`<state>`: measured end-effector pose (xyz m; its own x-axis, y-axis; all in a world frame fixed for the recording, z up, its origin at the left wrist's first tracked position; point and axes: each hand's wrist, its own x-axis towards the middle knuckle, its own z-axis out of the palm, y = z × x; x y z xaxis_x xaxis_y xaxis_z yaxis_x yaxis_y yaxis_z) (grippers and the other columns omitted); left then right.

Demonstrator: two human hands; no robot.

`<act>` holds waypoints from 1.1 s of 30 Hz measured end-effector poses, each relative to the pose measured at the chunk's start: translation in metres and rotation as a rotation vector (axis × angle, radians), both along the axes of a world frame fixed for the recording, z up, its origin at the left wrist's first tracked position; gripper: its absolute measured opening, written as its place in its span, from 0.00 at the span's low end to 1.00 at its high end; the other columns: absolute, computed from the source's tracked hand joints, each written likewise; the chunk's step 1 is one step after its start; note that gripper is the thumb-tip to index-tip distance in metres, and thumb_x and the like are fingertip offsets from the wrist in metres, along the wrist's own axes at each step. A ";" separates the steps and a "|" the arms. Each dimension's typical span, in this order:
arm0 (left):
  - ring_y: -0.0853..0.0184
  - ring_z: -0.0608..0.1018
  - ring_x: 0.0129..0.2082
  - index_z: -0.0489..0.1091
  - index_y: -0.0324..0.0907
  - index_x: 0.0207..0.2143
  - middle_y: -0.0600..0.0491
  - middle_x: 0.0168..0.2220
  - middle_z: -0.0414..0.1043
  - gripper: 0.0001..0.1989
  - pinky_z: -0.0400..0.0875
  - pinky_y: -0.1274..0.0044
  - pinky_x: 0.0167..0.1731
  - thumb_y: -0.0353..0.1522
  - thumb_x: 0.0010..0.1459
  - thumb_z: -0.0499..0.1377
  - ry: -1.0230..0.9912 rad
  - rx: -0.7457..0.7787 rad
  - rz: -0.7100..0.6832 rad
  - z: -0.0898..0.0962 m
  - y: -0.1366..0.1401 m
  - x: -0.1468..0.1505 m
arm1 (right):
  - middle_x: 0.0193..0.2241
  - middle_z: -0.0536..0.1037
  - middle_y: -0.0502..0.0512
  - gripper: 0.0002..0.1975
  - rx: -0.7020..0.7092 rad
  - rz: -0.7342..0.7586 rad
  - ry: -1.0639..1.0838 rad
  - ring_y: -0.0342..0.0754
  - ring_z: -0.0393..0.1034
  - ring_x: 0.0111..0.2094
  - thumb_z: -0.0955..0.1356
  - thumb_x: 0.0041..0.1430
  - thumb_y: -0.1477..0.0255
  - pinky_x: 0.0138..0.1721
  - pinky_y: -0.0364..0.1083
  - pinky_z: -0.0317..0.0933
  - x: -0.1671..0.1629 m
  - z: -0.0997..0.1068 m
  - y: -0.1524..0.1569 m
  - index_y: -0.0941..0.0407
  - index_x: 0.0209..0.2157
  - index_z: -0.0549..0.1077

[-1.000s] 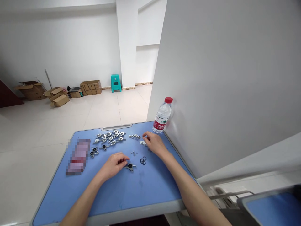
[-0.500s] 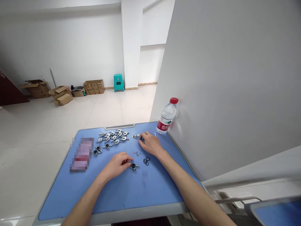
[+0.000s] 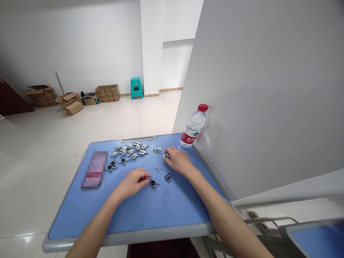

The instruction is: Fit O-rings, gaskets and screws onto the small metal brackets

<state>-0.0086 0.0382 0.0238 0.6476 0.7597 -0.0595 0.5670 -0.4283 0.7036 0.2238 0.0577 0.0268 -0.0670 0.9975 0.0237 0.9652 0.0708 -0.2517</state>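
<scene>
Resting your left hand (image 3: 135, 182) at metal part (image 3: 153, 183) on blue table (image 3: 134, 215), thumb by its prong, likely steadying; fingers loosely curled, pinch unclear. Your right hand (image 3: 178, 160) half-curled over metal piece (image 3: 167, 157), hold unclear. Rings (image 3: 168, 177), beads (image 3: 157, 170) between, seemingly for easy reach.

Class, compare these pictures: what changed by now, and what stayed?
The right hand reached left to the small metal pile, then drew back toward the person, a metal piece now at its fingertips; whether gripped is unclear. Unmoved: left hand at the black-centred part, bottle, black rings.
</scene>
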 end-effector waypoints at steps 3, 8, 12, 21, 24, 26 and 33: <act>0.67 0.73 0.32 0.74 0.42 0.40 0.53 0.35 0.72 0.10 0.68 0.77 0.33 0.32 0.61 0.54 0.016 -0.021 -0.002 0.000 0.000 0.000 | 0.40 0.76 0.58 0.04 -0.032 -0.014 0.002 0.50 0.71 0.36 0.66 0.62 0.73 0.31 0.44 0.54 0.004 -0.001 0.000 0.57 0.38 0.72; 0.66 0.73 0.35 0.74 0.43 0.40 0.53 0.35 0.71 0.10 0.69 0.76 0.35 0.30 0.59 0.55 -0.001 -0.038 -0.010 0.000 -0.001 -0.002 | 0.37 0.77 0.59 0.06 -0.036 -0.009 0.064 0.49 0.70 0.36 0.63 0.63 0.77 0.31 0.44 0.53 0.009 0.001 -0.002 0.58 0.35 0.73; 0.65 0.73 0.41 0.72 0.45 0.40 0.54 0.42 0.70 0.11 0.68 0.75 0.41 0.27 0.54 0.56 -0.020 -0.107 -0.046 0.008 -0.005 -0.003 | 0.34 0.76 0.54 0.07 -0.040 0.122 0.190 0.45 0.69 0.34 0.63 0.63 0.74 0.32 0.42 0.55 0.004 0.014 -0.019 0.56 0.34 0.72; 0.63 0.71 0.39 0.64 0.43 0.36 0.56 0.37 0.68 0.09 0.66 0.74 0.37 0.31 0.51 0.60 0.080 -0.008 0.044 0.003 -0.013 0.006 | 0.27 0.75 0.49 0.06 -0.139 0.463 0.204 0.41 0.64 0.25 0.64 0.56 0.80 0.27 0.42 0.47 -0.025 0.020 -0.052 0.57 0.28 0.69; 0.64 0.71 0.38 0.63 0.44 0.36 0.56 0.37 0.69 0.09 0.66 0.74 0.36 0.31 0.52 0.60 0.061 0.030 0.044 -0.002 -0.012 0.008 | 0.27 0.75 0.50 0.06 -0.125 0.464 0.129 0.42 0.64 0.25 0.63 0.56 0.80 0.27 0.43 0.45 -0.029 0.016 -0.052 0.57 0.28 0.68; 0.65 0.71 0.37 0.63 0.43 0.35 0.56 0.35 0.69 0.07 0.65 0.74 0.35 0.30 0.54 0.59 0.059 0.076 0.032 -0.005 -0.012 0.009 | 0.28 0.75 0.50 0.06 -0.118 0.468 0.092 0.42 0.65 0.26 0.62 0.57 0.80 0.26 0.43 0.44 -0.032 0.015 -0.053 0.57 0.29 0.69; 0.66 0.70 0.33 0.64 0.42 0.30 0.55 0.32 0.69 0.03 0.64 0.74 0.34 0.29 0.57 0.56 0.089 0.193 -0.003 -0.011 -0.010 0.012 | 0.28 0.76 0.52 0.05 -0.120 0.452 0.037 0.44 0.67 0.26 0.62 0.57 0.79 0.25 0.45 0.41 -0.039 0.010 -0.058 0.57 0.31 0.69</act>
